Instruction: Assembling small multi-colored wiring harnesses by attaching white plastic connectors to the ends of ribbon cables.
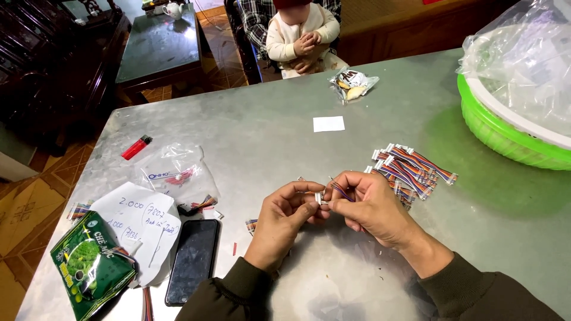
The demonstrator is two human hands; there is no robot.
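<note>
Striped wire lead (340, 189) and its white connector (319, 198) sit pinched between left hand (289, 215) and right hand (370, 205), seemingly both closed; more leads (410, 167) at two o'clock.

grey brushed-metal table (285, 125) | pile of short ribbon cables (410, 169): red, blue, purple, orange stripes, white plugs | round plastic basket (505, 139): bright green, white rim | slim plastic lighter (137, 147): red | flat phone (192, 260): black | glossy foil packet (89, 264): green, white lettering | small paper slip (328, 123): plain white
</note>
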